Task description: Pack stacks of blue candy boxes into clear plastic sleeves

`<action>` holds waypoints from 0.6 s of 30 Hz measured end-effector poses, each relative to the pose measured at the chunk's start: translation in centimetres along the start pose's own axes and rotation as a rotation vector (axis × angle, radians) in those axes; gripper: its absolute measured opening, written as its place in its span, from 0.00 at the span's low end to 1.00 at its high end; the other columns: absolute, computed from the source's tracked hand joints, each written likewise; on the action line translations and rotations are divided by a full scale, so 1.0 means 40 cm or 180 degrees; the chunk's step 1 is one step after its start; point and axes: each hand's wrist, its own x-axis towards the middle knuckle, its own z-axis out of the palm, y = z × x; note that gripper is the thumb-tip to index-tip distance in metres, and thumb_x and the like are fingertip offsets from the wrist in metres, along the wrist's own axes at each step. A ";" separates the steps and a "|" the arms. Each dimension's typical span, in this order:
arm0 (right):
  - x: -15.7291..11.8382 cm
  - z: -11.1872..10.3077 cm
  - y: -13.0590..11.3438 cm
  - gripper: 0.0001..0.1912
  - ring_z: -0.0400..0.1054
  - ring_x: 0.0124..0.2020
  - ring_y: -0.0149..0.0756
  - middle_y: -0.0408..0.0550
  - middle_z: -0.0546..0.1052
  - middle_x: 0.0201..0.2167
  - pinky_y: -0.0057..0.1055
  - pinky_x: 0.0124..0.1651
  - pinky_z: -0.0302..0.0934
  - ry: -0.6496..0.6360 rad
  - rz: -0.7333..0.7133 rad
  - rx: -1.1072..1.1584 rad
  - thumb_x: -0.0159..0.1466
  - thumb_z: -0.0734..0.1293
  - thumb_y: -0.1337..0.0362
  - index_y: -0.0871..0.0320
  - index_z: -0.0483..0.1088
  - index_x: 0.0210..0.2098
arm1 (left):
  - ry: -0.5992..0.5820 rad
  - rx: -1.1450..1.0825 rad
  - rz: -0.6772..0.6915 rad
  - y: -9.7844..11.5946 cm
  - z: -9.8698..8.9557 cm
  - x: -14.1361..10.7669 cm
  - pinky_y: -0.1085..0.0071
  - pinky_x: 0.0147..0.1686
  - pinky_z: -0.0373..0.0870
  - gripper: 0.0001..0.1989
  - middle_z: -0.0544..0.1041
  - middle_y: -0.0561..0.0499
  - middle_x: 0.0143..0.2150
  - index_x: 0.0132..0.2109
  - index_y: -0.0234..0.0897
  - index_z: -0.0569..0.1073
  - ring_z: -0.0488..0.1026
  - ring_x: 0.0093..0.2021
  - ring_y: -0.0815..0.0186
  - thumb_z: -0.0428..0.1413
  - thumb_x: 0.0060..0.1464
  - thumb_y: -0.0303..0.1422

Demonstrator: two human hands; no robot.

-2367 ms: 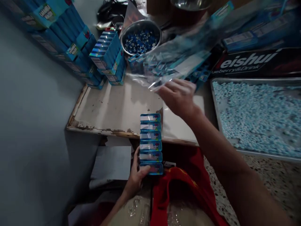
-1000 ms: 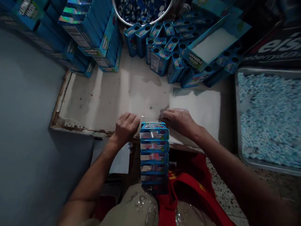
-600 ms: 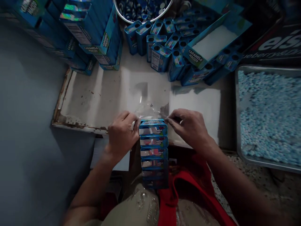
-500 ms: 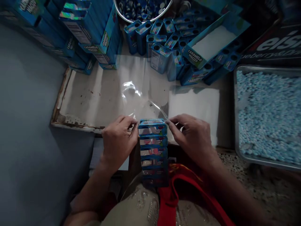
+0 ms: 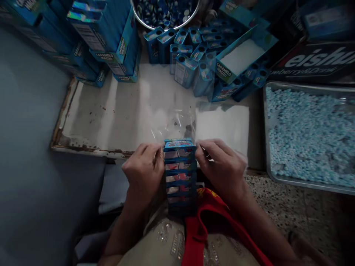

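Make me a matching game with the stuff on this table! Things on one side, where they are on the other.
Things:
1. stack of blue tins
2. metal bowl
3. tray of pale blue candies
4. clear plastic bag

Places:
A. far edge of the table, at the top of the picture
B. between the left hand and the right hand
C. at the right side, beside the table
D. on the table just beyond the top of the stack

Pairs: 1-B, 2-A, 3-C, 4-D
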 end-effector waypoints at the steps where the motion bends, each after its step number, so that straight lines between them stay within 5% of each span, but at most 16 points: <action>1: -0.020 0.001 0.007 0.05 0.77 0.31 0.27 0.42 0.85 0.35 0.25 0.35 0.65 0.0098 -0.0197 -0.0053 0.72 0.69 0.67 0.55 0.78 0.45 | 0.0145 0.0015 0.0180 -0.007 0.001 -0.015 0.73 0.37 0.73 0.02 0.84 0.52 0.36 0.41 0.39 0.80 0.81 0.35 0.67 0.63 0.63 0.27; 4: -0.085 0.016 0.039 0.15 0.79 0.35 0.28 0.44 0.85 0.40 0.25 0.41 0.71 0.0208 -0.0531 -0.0082 0.69 0.72 0.70 0.55 0.75 0.54 | 0.0519 -0.0089 0.0648 -0.034 0.019 -0.066 0.74 0.44 0.77 0.10 0.85 0.49 0.41 0.48 0.39 0.80 0.83 0.38 0.67 0.65 0.60 0.24; 7: -0.122 0.054 0.068 0.18 0.79 0.35 0.27 0.41 0.85 0.38 0.24 0.42 0.72 0.0383 -0.0346 -0.0122 0.66 0.73 0.73 0.53 0.75 0.54 | 0.0711 -0.0239 0.0990 -0.059 0.059 -0.099 0.72 0.46 0.79 0.14 0.84 0.49 0.41 0.50 0.41 0.78 0.83 0.40 0.65 0.65 0.59 0.23; 11: -0.110 0.114 0.072 0.08 0.78 0.31 0.27 0.40 0.83 0.33 0.23 0.36 0.70 0.0659 0.0134 0.0106 0.65 0.72 0.73 0.53 0.75 0.41 | 0.0966 -0.0366 0.0375 -0.073 0.126 -0.103 0.68 0.44 0.78 0.12 0.81 0.50 0.39 0.48 0.41 0.74 0.82 0.41 0.64 0.65 0.59 0.27; 14: -0.098 0.139 0.059 0.07 0.77 0.30 0.29 0.40 0.82 0.30 0.25 0.34 0.69 0.0679 0.0355 0.0385 0.66 0.70 0.73 0.53 0.73 0.37 | 0.0616 -0.0456 -0.0338 -0.074 0.155 -0.092 0.68 0.40 0.76 0.07 0.79 0.50 0.37 0.45 0.39 0.73 0.80 0.37 0.64 0.62 0.61 0.32; 18: -0.110 0.144 0.052 0.06 0.79 0.32 0.33 0.45 0.84 0.32 0.28 0.35 0.69 0.0630 0.0302 0.0522 0.67 0.70 0.72 0.53 0.75 0.36 | -0.0176 -0.0176 -0.0398 -0.080 0.155 -0.083 0.70 0.37 0.71 0.08 0.80 0.48 0.36 0.43 0.37 0.77 0.79 0.36 0.64 0.53 0.68 0.32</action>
